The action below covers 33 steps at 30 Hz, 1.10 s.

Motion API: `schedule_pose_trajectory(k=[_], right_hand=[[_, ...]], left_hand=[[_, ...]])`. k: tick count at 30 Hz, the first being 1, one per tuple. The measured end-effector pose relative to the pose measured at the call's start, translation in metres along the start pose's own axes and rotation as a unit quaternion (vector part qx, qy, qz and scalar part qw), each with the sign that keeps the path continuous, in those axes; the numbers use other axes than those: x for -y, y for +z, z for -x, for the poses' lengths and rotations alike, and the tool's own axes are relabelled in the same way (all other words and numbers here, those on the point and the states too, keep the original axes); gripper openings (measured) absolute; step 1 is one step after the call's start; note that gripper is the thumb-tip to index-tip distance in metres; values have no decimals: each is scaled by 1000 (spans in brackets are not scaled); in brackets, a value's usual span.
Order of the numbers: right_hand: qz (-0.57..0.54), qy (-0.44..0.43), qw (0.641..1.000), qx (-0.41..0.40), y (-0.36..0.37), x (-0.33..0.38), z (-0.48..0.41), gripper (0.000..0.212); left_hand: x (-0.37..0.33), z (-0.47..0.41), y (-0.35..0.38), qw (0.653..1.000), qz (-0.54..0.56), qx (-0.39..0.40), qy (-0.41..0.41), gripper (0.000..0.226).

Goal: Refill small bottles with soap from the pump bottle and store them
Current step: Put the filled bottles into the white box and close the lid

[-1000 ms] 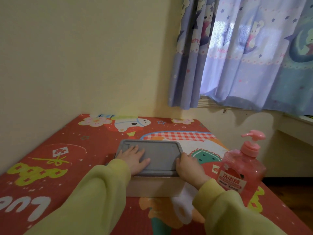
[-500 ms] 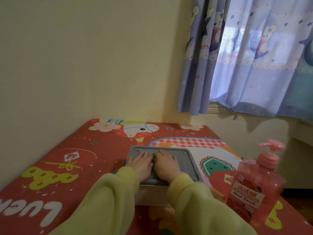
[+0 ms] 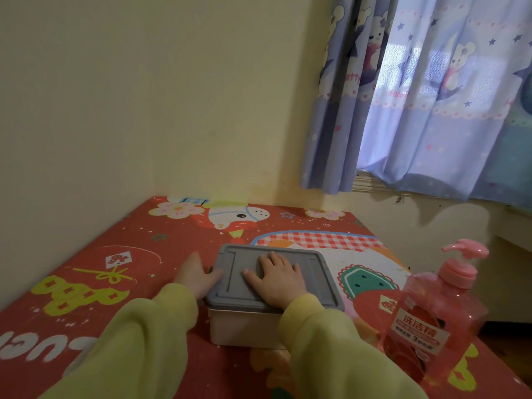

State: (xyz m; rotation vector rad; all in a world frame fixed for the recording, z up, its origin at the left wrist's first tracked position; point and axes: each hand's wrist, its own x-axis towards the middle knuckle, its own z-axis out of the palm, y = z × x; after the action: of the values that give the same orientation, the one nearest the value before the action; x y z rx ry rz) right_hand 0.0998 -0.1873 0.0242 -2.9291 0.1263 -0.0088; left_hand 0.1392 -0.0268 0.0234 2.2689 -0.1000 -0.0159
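Box at centre of red mat, grey lid on. Small bottles not in view; I judge them inside. Pump bottle at box's 4 o'clock, apart.

Right hand flat on lid, fingers straight, grasping nothing. Left hand at lid's 9 o'clock edge, released, thumb touching rim.

To do it well: I'd press evenly, run thumb along each edge to check seating, and keep box from sliding toward bottle.

Half-second back both hands lay side by side on lid. Left has now slid off to edge; right stays.
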Motion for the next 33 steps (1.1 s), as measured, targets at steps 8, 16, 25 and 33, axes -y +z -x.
schedule_pose_trajectory(k=[8,16,25,33], right_hand=[[-4,3,1000,-2,-3,1,3,71],[-13,2,1000,-9,-2,1,4,69],[-16,2,1000,-18,0,2,2,68],[-23,4,999,-25,2,2,1,66]], left_hand=[[15,-13,4,990,81,78,-83,52],[4,-2,8,998,41,27,-28,41],[-5,16,22,999,45,2,-4,55],[-8,18,21,1000,22,12,8,65]])
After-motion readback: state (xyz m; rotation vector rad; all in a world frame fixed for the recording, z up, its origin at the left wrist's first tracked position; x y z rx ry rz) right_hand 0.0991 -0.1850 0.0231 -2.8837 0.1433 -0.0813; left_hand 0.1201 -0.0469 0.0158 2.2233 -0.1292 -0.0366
